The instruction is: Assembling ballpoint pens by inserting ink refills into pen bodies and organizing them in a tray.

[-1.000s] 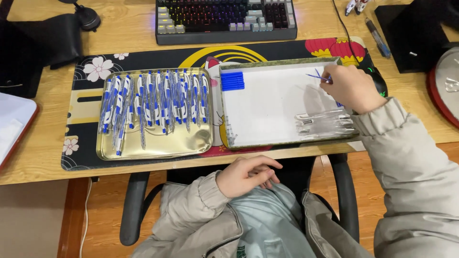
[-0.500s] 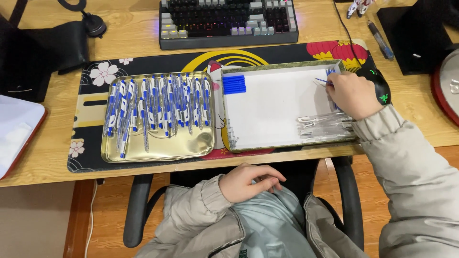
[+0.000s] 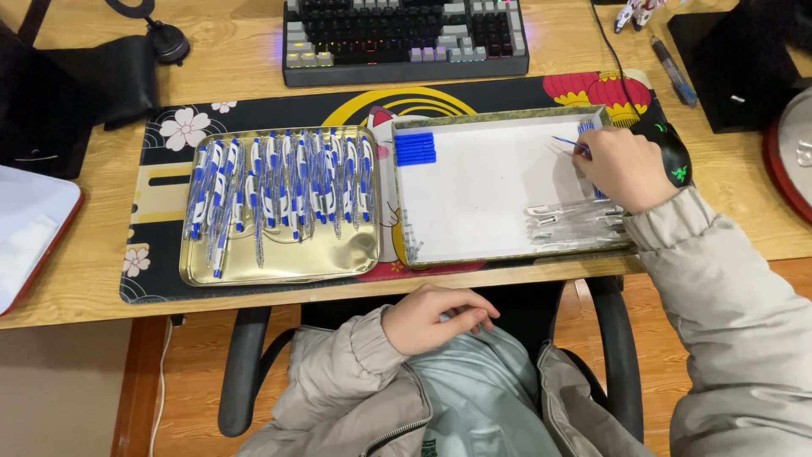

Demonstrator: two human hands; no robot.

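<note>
Head view of a seated person at a wooden desk (image 3: pixel 254 51). The right hand (image 3: pixel 624 167) reaches over the far right corner of a white-lined tray (image 3: pixel 499 254), its fingers curled together around a thin blue pen refill (image 3: pixel 568 144) whose free end points left and slightly far. The grip itself is hidden behind the knuckles, so how many refills the hand holds cannot be told. Just near of this hand, along the right side of the same tray, lies a bundle of clear pen barrels (image 3: pixel 575 224), set roughly left to right. In the far left corner of the tray sits a small stack of blue pen caps (image 3: pixel 415 149). A row of tiny parts (image 3: pixel 411 241) lines the near left edge of the tray; their kind is too small to tell.

The left hand (image 3: pixel 436 316) rests in the person's lap, near of the desk edge, loosely curled with fingers bent inward, holding nothing that can be seen.

Left of the white-lined tray, and just beside it, a gold metal tray (image 3: pixel 279 267) holds many assembled blue-and-white pens (image 3: pixel 279 182) laid side by side, pointing near to far. Both trays stand on a dark patterned desk mat (image 3: pixel 161 169). A keyboard (image 3: pixel 406 38) with lit keys lies far of the mat. A black computer mouse (image 3: pixel 674 152) sits just right of the right hand.
</note>
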